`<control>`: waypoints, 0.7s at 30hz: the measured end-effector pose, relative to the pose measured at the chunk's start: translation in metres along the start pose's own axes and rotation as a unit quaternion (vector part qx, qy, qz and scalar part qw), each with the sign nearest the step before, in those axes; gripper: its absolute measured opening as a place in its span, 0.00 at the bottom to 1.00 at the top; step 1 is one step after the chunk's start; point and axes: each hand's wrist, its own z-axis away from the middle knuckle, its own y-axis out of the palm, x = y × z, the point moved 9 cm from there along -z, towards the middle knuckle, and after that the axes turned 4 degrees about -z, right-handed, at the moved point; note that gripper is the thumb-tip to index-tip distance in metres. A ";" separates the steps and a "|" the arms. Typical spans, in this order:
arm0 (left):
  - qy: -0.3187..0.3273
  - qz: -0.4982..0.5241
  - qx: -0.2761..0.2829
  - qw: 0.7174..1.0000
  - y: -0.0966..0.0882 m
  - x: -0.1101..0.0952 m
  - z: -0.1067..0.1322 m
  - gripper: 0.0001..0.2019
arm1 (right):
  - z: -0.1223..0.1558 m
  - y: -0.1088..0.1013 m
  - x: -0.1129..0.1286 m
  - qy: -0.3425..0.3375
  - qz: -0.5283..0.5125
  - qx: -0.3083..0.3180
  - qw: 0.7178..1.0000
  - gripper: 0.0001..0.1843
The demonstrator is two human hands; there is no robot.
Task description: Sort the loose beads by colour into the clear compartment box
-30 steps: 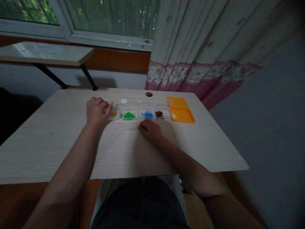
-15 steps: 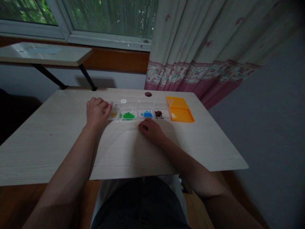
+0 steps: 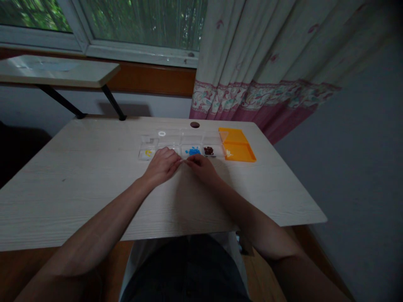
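Note:
A clear plastic compartment box point(image 3: 176, 138) lies on the pale wooden table point(image 3: 78, 176). It holds yellow beads point(image 3: 147, 153), blue beads point(image 3: 192, 151) and dark brown beads point(image 3: 208, 150). My left hand point(image 3: 162, 164) rests in front of the box and covers the cell with the green beads. Its fingers are curled and pinched towards my right hand point(image 3: 201, 166), which lies just before the blue cell with its fingertips pinched together. The fingertips of the two hands meet near the table surface. What they hold, if anything, is too small to make out.
An orange tray point(image 3: 237, 144) sits to the right of the box. A cable hole point(image 3: 194, 125) is in the table near its far edge. A second small table point(image 3: 56, 71) stands at the back left under the window. A curtain point(image 3: 267, 63) hangs at the back right.
My left hand left the box's left end and moved right to meet my right hand. The green beads are now hidden under it. My right hand barely shifted.

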 end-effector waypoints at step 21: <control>0.028 -0.086 -0.001 0.996 -0.005 0.003 -0.001 0.14 | 0.007 0.024 -0.003 0.058 -0.221 0.086 0.970 0.24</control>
